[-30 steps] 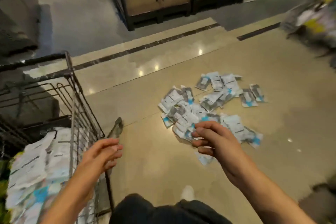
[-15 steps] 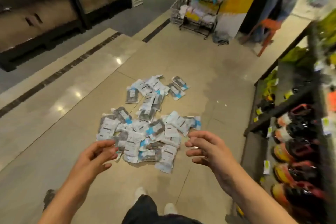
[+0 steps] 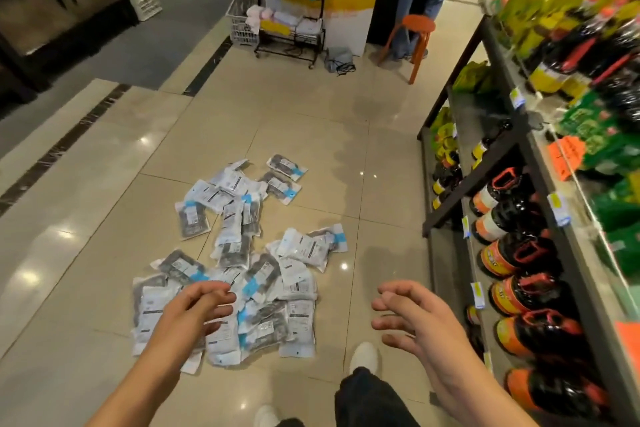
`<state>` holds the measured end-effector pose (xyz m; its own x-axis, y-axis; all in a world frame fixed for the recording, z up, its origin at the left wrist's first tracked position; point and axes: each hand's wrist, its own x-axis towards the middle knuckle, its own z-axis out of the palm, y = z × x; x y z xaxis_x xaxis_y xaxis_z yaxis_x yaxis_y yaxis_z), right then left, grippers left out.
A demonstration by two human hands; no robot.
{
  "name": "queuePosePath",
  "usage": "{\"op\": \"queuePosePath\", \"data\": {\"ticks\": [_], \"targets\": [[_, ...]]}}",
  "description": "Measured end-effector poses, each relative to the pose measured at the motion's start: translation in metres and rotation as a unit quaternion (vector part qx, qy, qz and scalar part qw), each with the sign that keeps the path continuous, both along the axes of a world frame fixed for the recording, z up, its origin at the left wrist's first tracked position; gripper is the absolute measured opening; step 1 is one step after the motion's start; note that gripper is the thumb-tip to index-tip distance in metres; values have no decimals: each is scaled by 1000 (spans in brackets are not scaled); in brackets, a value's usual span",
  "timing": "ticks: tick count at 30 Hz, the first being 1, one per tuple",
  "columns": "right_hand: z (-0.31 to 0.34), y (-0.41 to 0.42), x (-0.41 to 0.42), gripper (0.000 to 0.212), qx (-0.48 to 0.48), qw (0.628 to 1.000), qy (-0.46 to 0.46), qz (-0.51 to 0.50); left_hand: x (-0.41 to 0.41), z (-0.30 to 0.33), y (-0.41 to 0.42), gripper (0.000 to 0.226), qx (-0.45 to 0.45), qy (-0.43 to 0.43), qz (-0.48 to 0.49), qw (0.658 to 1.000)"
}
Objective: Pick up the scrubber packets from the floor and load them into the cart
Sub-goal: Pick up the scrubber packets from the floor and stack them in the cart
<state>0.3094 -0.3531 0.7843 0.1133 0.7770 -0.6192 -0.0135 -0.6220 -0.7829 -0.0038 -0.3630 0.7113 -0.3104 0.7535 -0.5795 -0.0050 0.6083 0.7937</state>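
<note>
1. Head view, my position: beige tiled floor [image 3: 363, 156] filled most of the frame, glossy, with light spots on it.
2. Dark shelf unit [image 3: 485, 163] ran along my right, stocked with dark jugs [image 3: 519, 253] bearing orange labels and, higher up, green packs [image 3: 595, 135].
3. Scrubber packets [image 3: 242, 263] lay in a loose heap on the floor, straight ahead and slightly left, many overlapping; white wrappers, dark contents, blue tabs. Cart not in frame.
4. Wire rack [image 3: 287, 0] of folded cloths stood at the far end, an orange stool [image 3: 414, 42] to its right with someone's jeans-clad legs behind it.
5. My left hand [image 3: 197, 308] hovered over the near edge of the heap, fingers loosely bent, gripping nothing.
6. My right hand [image 3: 412, 319] hung well apart from the left, beside the heap, fingers spread and curved, empty.
7. White shoe [image 3: 363, 355] was planted between heap and shelf.
</note>
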Motion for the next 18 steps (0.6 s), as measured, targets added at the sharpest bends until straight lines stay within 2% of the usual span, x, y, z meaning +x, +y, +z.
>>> {"op": "queuePosePath", "data": {"ticks": [8, 18], "targets": [[-25, 118, 44, 12, -23, 1000, 14, 14, 46, -10, 85, 17, -39, 17, 21, 999], [-22, 305, 101, 10, -10, 990, -23, 142, 137, -8, 191, 17, -70, -4, 124, 990]]}}
